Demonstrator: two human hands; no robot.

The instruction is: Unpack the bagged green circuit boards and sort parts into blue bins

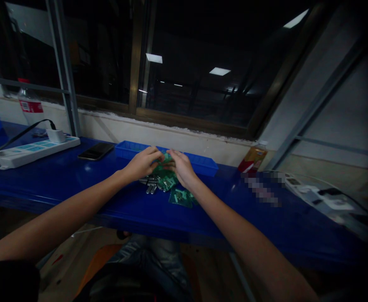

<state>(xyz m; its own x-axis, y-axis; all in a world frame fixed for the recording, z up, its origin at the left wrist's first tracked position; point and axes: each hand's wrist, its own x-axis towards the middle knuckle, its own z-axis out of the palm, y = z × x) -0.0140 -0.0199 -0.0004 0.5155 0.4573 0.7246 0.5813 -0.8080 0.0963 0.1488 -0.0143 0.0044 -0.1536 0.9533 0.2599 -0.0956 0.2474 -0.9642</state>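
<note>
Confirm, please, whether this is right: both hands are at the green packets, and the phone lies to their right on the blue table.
Not quite: in the head view, both hands are at the green packets, but the phone lies to their left on the blue table.

Black short sleeve [9,280] on left arm [73,214]; faded blue jeans [171,261], pale streaks; left hand [146,162], right hand [184,168] bare.

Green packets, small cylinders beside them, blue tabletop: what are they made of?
Green packets: probably thin plastic film, somewhat glossy; contents show through.
Small cylinders: likely metal, or metal-look plating; smooth, silvery, bright highlights.
Blue tabletop: apparently coated or laminated, glossy, judging by light reflections; core unclear.
</note>
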